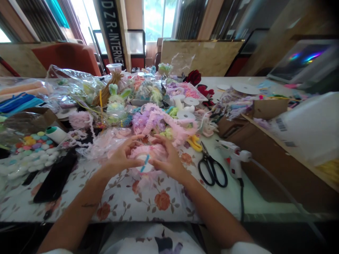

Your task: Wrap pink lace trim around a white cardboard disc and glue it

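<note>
Both my hands are curled around a pink ruffled piece [149, 151] just above the flowered cloth. My left hand [126, 157] grips its left side, and my right hand [168, 158] its right side. Toward me the piece shows a round white face [139, 167] with a blue strip [144, 163] slanting across it; both thumbs press near this strip. Sheer pink fabric [144, 180] hangs below. Just beyond my fingers lies fluffy pink trim [182, 131]. To the right of my right hand rest black-handled scissors [212, 168] and a yellow-handled tool [195, 143].
A white glue gun [235, 158] with its cord lies beside a cardboard box [280, 169] on the right. At left are a black phone [55, 178], colourful pompoms [35, 143] and a thread spool [56, 134]. Heaped craft materials and plastic bags [76, 83] cover the table's far side.
</note>
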The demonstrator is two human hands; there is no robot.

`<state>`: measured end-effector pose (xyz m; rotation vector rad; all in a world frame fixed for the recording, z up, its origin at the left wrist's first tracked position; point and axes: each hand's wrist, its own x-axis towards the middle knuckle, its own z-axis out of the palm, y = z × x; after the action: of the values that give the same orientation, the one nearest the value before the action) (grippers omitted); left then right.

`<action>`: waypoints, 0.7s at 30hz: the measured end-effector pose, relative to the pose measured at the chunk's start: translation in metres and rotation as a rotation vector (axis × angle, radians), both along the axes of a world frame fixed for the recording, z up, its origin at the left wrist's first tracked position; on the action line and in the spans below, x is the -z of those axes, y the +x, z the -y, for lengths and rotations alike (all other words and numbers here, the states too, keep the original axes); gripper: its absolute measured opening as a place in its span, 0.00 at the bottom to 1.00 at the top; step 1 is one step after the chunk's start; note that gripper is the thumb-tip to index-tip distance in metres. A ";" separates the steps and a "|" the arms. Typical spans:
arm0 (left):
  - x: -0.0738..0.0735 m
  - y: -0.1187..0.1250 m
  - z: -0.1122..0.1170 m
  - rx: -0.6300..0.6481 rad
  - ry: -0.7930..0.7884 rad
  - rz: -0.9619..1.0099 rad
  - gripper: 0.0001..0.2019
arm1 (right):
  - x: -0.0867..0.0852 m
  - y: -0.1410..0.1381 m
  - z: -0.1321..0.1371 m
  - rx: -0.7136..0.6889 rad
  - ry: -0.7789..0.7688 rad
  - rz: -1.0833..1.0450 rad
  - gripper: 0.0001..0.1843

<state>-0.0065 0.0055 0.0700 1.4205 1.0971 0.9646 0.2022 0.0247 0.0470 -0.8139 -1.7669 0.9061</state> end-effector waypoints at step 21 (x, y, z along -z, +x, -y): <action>0.051 -0.004 -0.007 -0.093 0.265 0.056 0.10 | 0.043 -0.006 0.003 0.078 -0.059 0.176 0.23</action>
<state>-0.0105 0.0126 0.0192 1.5541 1.0293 1.2454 0.1963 0.0219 0.0042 -1.0202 -1.8526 0.8604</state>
